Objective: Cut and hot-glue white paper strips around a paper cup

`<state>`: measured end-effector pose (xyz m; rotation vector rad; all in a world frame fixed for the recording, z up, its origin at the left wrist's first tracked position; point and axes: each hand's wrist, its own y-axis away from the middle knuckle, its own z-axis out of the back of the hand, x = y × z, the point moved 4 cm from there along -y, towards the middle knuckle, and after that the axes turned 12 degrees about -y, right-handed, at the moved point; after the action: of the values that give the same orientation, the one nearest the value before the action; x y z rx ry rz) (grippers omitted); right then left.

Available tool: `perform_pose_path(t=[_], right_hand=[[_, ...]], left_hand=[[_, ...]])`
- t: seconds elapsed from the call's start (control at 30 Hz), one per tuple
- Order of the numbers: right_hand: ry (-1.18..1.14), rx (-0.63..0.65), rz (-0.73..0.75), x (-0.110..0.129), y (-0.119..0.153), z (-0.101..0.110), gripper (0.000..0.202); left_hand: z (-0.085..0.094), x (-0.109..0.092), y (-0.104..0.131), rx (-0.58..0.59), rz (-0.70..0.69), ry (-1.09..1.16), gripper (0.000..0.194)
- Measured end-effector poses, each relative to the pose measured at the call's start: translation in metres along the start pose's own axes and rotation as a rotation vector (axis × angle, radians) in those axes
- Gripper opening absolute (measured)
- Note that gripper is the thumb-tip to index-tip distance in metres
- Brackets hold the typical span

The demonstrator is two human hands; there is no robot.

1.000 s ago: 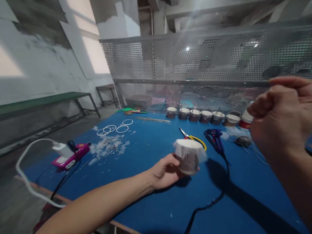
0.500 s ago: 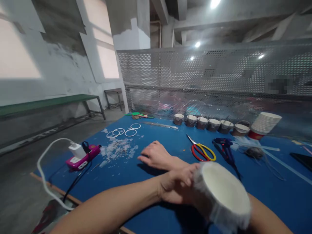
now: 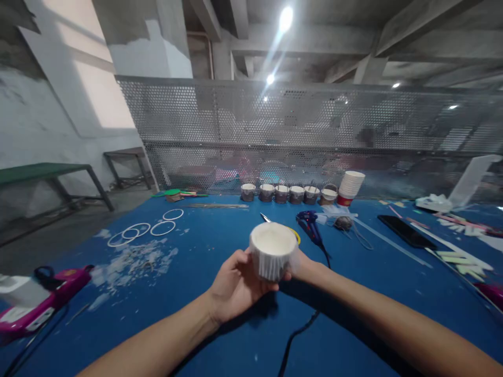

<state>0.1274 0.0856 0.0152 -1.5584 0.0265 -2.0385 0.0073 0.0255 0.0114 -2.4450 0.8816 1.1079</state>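
A white paper cup [image 3: 274, 251] with a pleated whitish wrapping around its side is held up in front of me, its pale inside facing me. My left hand [image 3: 239, 285] grips it from the left and below, thumb at the side and fingers curled underneath. On the cup's right side, my right hand [image 3: 302, 266] closes against it, with most of its fingers hidden behind the cup. Scissors [image 3: 265, 217] lie behind, mostly covered by the cup. A dark blue glue gun [image 3: 310, 225] rests to the right, its cord trailing toward me.
Several dark-sided cups [image 3: 281, 194] line the back beside stacked paper cups [image 3: 351, 184]. White rings [image 3: 163, 228] and scraps [image 3: 135, 264] lie left, near a magenta power strip [image 3: 65, 293]. Right are dark twine [image 3: 343, 223] and a phone [image 3: 406, 231]. A perforated metal screen [image 3: 236, 115] stands behind.
My right hand has drawn back from the left side of the table to the cup. The cup has moved away from me and stands more upright. My view has turned right.
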Motion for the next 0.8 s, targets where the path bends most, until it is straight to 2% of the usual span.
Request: perform_pose_path(t=[0.07, 0.2, 0.33, 0.43, 0.53, 0.8], right_hand=[[0.064, -0.015, 0.003, -0.005, 0.018, 0.022, 0.016], [0.234, -0.141, -0.036, -0.012, 0.047, 0.058, 0.030], [0.285, -0.393, -0.077, -0.022, 0.055, 0.091, 0.032], [0.111, -0.528, -0.114, -0.028, 0.057, 0.103, 0.027], [-0.055, -0.495, -0.138, -0.025, 0.063, 0.092, 0.025], [-0.197, -0.262, 0.001, 0.007, 0.073, 0.028, 0.012]], left_hand=[[0.004, -0.003, -0.002, -0.076, -0.056, -0.039, 0.073], [0.014, -0.004, -0.004, -0.278, -0.115, -0.155, 0.077], [0.020, -0.003, -0.005, -0.475, -0.111, -0.163, 0.062], [0.024, 0.000, -0.007, -0.554, -0.078, -0.125, 0.042], [0.027, 0.005, -0.009, -0.584, -0.024, -0.092, 0.029], [0.023, 0.021, -0.012, -0.525, 0.051, -0.080, 0.031]])
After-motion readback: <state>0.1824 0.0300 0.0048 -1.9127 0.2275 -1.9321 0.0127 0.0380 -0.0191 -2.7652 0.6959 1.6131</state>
